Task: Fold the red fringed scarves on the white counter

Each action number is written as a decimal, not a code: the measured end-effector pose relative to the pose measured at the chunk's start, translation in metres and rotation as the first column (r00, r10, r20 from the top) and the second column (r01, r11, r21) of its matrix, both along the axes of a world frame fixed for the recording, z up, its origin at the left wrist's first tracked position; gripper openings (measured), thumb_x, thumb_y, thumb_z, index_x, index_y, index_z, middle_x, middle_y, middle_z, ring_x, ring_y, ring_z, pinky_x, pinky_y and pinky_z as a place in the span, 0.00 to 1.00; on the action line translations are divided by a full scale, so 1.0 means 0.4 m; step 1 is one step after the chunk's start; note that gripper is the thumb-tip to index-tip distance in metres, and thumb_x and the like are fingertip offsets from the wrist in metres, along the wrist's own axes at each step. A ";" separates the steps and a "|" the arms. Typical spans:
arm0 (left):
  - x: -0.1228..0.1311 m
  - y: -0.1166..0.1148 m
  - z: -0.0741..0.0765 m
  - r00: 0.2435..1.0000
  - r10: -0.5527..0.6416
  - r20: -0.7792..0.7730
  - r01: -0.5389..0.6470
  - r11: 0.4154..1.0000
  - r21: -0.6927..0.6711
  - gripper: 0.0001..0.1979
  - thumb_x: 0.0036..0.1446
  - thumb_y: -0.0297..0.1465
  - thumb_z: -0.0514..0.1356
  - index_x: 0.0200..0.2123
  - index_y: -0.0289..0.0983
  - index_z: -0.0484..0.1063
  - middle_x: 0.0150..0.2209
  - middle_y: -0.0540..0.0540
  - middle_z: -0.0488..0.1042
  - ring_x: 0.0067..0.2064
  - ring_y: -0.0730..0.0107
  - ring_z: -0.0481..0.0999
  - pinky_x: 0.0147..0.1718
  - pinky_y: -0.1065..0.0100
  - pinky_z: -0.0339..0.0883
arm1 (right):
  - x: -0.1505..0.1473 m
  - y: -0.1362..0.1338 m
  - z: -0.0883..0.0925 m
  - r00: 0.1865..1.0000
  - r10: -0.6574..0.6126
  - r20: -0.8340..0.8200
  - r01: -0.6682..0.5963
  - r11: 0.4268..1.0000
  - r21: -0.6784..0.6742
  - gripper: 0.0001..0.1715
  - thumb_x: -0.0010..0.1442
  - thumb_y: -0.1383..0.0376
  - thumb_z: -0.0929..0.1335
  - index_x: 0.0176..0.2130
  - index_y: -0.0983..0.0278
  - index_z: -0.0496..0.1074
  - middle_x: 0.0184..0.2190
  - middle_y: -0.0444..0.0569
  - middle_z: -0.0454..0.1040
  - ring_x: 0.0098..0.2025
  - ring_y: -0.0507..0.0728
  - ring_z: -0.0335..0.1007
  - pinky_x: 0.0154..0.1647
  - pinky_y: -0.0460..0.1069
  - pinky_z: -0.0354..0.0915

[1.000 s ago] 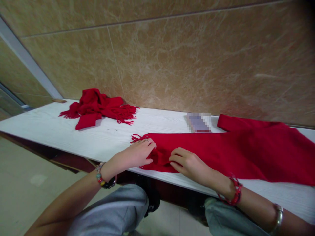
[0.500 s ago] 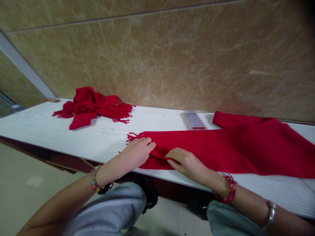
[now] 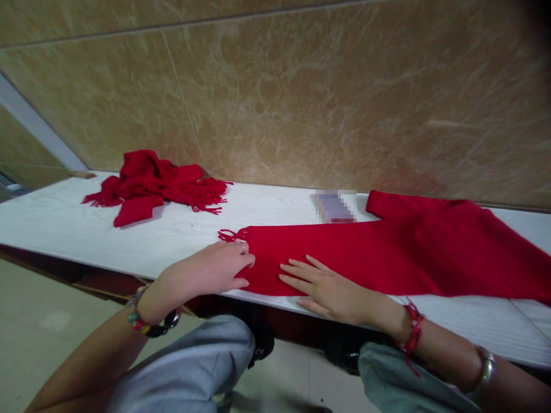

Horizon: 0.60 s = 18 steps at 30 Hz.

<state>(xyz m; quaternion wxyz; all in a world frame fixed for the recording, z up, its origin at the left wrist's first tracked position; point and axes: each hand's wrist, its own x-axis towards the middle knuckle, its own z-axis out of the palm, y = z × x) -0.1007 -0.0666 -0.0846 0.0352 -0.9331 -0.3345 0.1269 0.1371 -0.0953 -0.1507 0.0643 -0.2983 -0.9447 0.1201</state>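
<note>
A long red scarf (image 3: 344,246) lies stretched along the white tabletop, its fringe showing at the left end. My left hand (image 3: 221,267) rests at that fringed end, fingers slightly bent over the edge and the thumb apart from them. It covers much of the fringe. On the scarf's near part, a little further right, my right hand (image 3: 321,284) lies flat with its fingers spread. The cloth beneath both hands looks smooth. Toward the right the scarf bends back on itself and runs out of view.
A second red scarf (image 3: 146,183) sits crumpled in a heap at the back left. Behind the long scarf lies a pixelated flat rectangular item (image 3: 334,206). A tan marbled wall (image 3: 279,103) borders the white table (image 3: 64,226) at the back.
Both hands have let go of the raised fold in the scarf, which now lies flat. My left hand has shifted left to the fringe; my right hand has flattened out.
</note>
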 end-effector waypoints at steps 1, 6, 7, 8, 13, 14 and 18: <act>0.009 -0.003 0.000 0.999 -0.002 0.032 0.001 1.000 0.010 0.12 0.53 0.35 0.58 0.39 0.35 0.69 0.40 0.43 0.71 0.42 0.62 0.70 0.39 0.66 0.63 | -0.001 0.000 0.003 1.000 0.000 0.007 0.000 1.000 -0.021 0.28 0.63 0.58 0.54 0.60 0.63 0.50 0.61 0.52 0.50 0.63 0.59 0.39 0.61 0.61 0.38; 0.038 0.050 -0.051 0.978 0.015 0.209 -0.016 1.000 0.005 0.13 0.57 0.36 0.53 0.42 0.36 0.67 0.42 0.43 0.69 0.43 0.66 0.69 0.42 0.68 0.61 | 0.025 0.027 0.021 0.996 -0.055 -0.071 0.051 0.997 -0.050 0.28 0.62 0.57 0.56 0.60 0.64 0.51 0.61 0.52 0.51 0.62 0.57 0.42 0.61 0.57 0.44; 0.033 0.082 -0.065 0.964 0.061 0.260 -0.073 0.997 0.033 0.13 0.58 0.35 0.51 0.42 0.35 0.67 0.43 0.43 0.68 0.43 0.66 0.69 0.43 0.68 0.60 | 0.040 0.041 0.024 0.989 -0.102 -0.104 0.099 0.995 -0.028 0.27 0.62 0.58 0.57 0.59 0.64 0.54 0.60 0.52 0.53 0.61 0.56 0.45 0.60 0.55 0.48; 0.025 0.121 -0.077 0.943 0.123 0.310 -0.145 0.988 0.051 0.13 0.58 0.35 0.50 0.41 0.34 0.67 0.43 0.42 0.68 0.44 0.65 0.68 0.44 0.67 0.60 | 0.057 0.059 0.026 0.978 -0.157 -0.137 0.158 0.987 -0.001 0.25 0.62 0.59 0.57 0.57 0.64 0.58 0.58 0.52 0.56 0.60 0.56 0.49 0.59 0.55 0.51; -0.025 0.314 -0.105 0.839 0.353 0.414 -0.307 0.935 -0.177 0.20 0.44 0.38 0.59 0.40 0.33 0.68 0.39 0.42 0.72 0.40 0.63 0.70 0.39 0.69 0.61 | 0.110 0.182 0.041 0.912 -0.349 -0.214 0.376 0.921 0.099 0.17 0.58 0.66 0.61 0.47 0.66 0.68 0.47 0.55 0.70 0.50 0.58 0.64 0.53 0.55 0.58; -0.029 0.338 -0.106 0.828 0.383 0.410 -0.291 0.918 -0.271 0.19 0.41 0.37 0.60 0.37 0.34 0.70 0.35 0.45 0.73 0.36 0.65 0.70 0.35 0.71 0.62 | 0.105 0.207 0.044 0.910 -0.368 -0.193 0.391 0.915 0.099 0.16 0.58 0.67 0.62 0.46 0.68 0.68 0.46 0.56 0.70 0.50 0.58 0.65 0.53 0.54 0.59; -0.021 0.374 -0.105 0.814 0.411 0.410 -0.193 0.858 -0.476 0.11 0.38 0.37 0.59 0.25 0.35 0.70 0.21 0.52 0.69 0.24 0.73 0.65 0.24 0.75 0.57 | 0.044 0.289 0.045 0.922 -0.388 -0.022 0.388 0.920 0.047 0.23 0.53 0.67 0.67 0.48 0.73 0.66 0.48 0.61 0.68 0.50 0.58 0.64 0.52 0.51 0.58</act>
